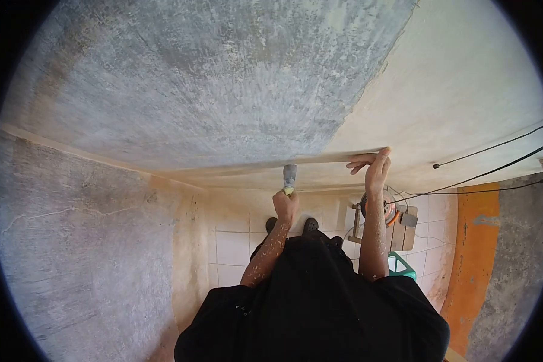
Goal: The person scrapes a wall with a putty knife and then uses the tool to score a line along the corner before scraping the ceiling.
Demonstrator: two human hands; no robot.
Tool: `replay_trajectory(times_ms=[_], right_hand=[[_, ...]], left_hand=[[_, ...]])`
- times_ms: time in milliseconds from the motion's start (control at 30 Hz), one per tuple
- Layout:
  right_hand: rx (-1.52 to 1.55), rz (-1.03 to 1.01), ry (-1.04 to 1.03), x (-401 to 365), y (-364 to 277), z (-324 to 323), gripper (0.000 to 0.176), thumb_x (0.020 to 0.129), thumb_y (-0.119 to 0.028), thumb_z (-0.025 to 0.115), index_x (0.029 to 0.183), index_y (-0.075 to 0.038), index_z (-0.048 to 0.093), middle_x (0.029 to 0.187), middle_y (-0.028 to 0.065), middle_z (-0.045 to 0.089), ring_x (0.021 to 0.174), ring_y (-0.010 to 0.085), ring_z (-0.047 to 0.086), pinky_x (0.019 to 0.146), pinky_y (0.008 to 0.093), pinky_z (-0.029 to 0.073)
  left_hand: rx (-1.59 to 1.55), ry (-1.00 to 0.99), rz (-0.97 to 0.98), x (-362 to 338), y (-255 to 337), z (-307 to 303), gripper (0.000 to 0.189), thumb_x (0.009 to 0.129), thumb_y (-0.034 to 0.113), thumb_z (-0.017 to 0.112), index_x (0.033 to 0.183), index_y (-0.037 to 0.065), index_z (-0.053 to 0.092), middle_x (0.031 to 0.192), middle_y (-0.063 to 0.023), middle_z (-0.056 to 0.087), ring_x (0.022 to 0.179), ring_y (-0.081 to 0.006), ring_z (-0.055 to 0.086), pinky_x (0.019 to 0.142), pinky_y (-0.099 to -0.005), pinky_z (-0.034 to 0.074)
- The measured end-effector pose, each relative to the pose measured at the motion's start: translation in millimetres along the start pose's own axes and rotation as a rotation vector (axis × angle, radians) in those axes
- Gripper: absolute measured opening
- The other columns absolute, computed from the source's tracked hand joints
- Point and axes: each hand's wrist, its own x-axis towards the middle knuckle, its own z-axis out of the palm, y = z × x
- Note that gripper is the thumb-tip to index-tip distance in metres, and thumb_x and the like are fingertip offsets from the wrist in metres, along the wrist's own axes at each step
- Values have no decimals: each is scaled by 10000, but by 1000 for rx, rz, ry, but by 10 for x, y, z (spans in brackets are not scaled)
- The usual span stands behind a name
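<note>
My left hand [286, 206] is wrapped round the handle of a scraper [289, 175], whose flat grey blade points up at the wall's lower band. Fingers spread, my right hand [375, 168] rests against the wall beside a thin horizontal ledge line and holds nothing. Above both hands, the wall [253, 78] has a rough grey patch that ends in a ragged edge, with smooth cream paint to its right. Pale flakes cling to both forearms.
On the right, a small wooden table [402, 235] carries a round object with cables. A green stool [400, 265] stands below it. Black cables [495, 145] hang across the right wall. White floor tiles [232, 247] lie around my feet.
</note>
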Motion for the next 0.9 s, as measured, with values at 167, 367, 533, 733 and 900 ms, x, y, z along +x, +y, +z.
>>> replay_trajectory(times_ms=[167, 367, 533, 733, 900], right_hand=[[-11, 8, -14, 4, 45, -25, 913, 1000, -549, 123, 617, 85, 656, 547, 175, 635, 403, 213, 586, 426, 273, 513], [-15, -1, -24, -7, -17, -15, 908, 1003, -539, 118, 624, 82, 661, 556, 171, 640, 433, 209, 602, 445, 276, 524], [-10, -18, -45, -1, -28, -27, 899, 1007, -526, 117, 640, 87, 663, 568, 175, 644, 435, 217, 607, 428, 277, 520], [20, 0, -24, 3, -42, -17, 895, 1006, -528, 127, 635, 93, 653, 572, 182, 644, 438, 222, 612, 437, 275, 517], [5, 11, -20, 11, -10, -31, 885, 1007, -527, 141, 633, 92, 651, 574, 187, 643, 447, 227, 619, 434, 280, 524]], left_hand=[[11, 38, -10, 38, -24, 26, 163, 733, 112, 624, 756, -47, 648, 656, -237, 621, 682, -405, 647, 569, -426, 477], [28, -14, 49, 44, 102, 86, 109, 710, 73, 604, 722, -33, 625, 632, -236, 599, 646, -420, 624, 546, -432, 463], [-19, 54, 93, 67, 265, 10, 124, 728, 93, 620, 720, -31, 619, 639, -235, 605, 645, -405, 635, 548, -427, 467], [53, 29, -22, -18, 39, -11, 149, 733, 120, 640, 782, -20, 654, 673, -224, 635, 698, -394, 655, 601, -440, 493], [37, 9, -32, -80, 80, -3, 145, 734, 109, 636, 808, -11, 669, 689, -224, 644, 692, -394, 655, 606, -447, 496]])
